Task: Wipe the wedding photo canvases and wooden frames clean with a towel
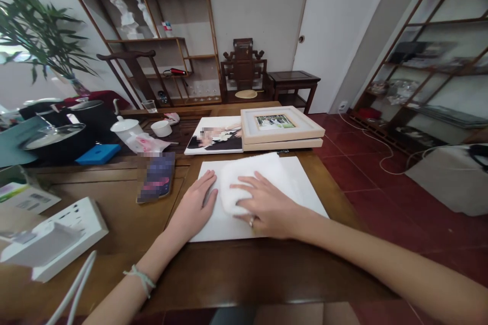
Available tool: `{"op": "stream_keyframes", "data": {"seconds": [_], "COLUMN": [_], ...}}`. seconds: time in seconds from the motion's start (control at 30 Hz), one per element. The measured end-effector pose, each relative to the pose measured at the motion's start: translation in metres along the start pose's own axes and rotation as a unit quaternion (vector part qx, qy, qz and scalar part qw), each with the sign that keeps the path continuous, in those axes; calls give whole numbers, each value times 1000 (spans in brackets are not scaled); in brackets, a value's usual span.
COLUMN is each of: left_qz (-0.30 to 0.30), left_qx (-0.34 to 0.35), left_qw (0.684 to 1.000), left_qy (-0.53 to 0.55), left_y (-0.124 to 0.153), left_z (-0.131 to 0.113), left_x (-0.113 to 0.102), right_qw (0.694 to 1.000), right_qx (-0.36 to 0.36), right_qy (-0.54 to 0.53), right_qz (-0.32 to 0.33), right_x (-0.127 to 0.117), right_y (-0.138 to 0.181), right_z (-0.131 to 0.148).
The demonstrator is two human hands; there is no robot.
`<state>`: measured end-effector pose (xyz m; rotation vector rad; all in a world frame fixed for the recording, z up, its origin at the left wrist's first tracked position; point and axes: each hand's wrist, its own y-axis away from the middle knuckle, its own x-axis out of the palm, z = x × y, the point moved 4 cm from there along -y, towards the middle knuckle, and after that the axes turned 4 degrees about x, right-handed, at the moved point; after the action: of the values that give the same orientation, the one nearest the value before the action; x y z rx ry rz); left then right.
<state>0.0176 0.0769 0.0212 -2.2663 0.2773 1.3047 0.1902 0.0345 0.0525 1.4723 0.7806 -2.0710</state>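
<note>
A flat white board (305, 193) lies on the wooden table in front of me. On top of it is a folded white cloth (263, 165), which could also be a paper towel. My right hand (263, 203) rests on this cloth with its fingers spread, pressing it against the board; a ring shows on one finger. At the board's left edge lies my left hand (198, 203), flat, fingers stretched out and holding nothing. Just beyond the board are a photo print (217, 134) and stacked light wood picture frames (282, 127).
To the left lie a phone (156, 177), a white power strip (72, 238) and a blue box (98, 154). Further back stand a white teapot (125, 129), a small white cup (161, 128) and a black pot (57, 137). The wooden table (267, 274) ends at the right above red floor tiles.
</note>
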Motion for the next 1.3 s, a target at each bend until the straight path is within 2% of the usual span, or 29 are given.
{"op": "stream_keyframes", "data": {"seconds": [0.17,0.3,0.4,0.63,0.73,0.87,1.1,1.2,1.3], "left_qz": [-2,-4,-5,18,18,9,-3,-3,-1], "left_qx": [1,4,9,21,20,20,7,4,4], "left_qw": [1000,1000,1000,1000,1000,1000,1000,1000,1000], "left_qy": [-1,3,3,-10,-5,-9,-1,1,3], "left_y": [0,0,-1,0,1,1,0,0,0], "left_z": [-1,-1,-1,2,5,3,-2,-1,0], "left_x": [-1,-1,-1,-1,0,0,-1,-1,-1], "right_qw": [999,998,997,995,994,997,998,998,997], "right_qx": [27,42,12,-79,-93,-57,30,39,50], "right_qy": [23,51,72,52,32,25,43,45,54], "right_qz": [-19,-18,-7,35,42,45,21,24,19], "right_x": [-1,3,8,15,13,9,0,-1,1], "right_y": [-38,-46,-34,28,38,20,-46,-62,-62], "right_z": [-31,-33,-16,53,62,39,-27,-38,-34]}}
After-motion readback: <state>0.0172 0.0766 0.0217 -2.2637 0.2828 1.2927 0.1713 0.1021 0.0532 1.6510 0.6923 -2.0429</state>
